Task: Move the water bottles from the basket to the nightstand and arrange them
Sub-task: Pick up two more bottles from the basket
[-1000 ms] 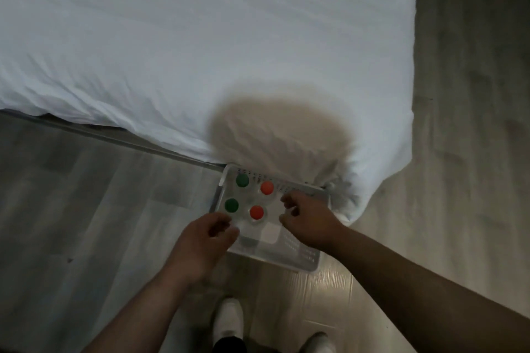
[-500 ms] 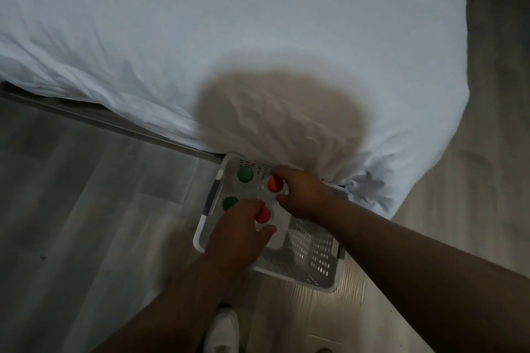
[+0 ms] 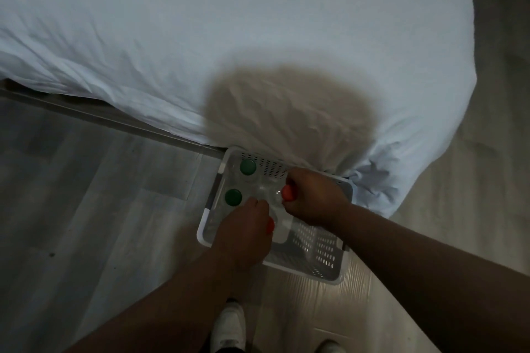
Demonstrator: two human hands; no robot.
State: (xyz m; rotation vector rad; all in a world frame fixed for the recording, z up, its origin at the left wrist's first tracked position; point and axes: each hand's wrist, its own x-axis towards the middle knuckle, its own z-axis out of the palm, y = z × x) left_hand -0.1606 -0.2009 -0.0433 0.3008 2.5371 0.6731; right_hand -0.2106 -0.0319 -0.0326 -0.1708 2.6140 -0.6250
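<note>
A white perforated plastic basket (image 3: 324, 255) sits on the floor against the bed's corner. Upright clear water bottles stand in its left half: two with green caps, one at the back (image 3: 247, 167) and one in front (image 3: 233, 197), and two with red caps. My right hand (image 3: 312, 195) is closed around the neck of the far red-capped bottle (image 3: 286, 193). My left hand (image 3: 243, 231) is closed over the near red-capped bottle (image 3: 270, 226), only a sliver of its cap showing. The nightstand is not in view.
A bed with a white duvet (image 3: 229, 37) fills the upper frame and overhangs the basket's far side; my head's shadow falls on it. Grey wood-look floor (image 3: 86, 209) lies to the left. My white shoes (image 3: 228, 327) stand just below the basket.
Both hands moved from above the basket rim down onto the two red-capped bottles and closed on them. The view has come closer to the basket.
</note>
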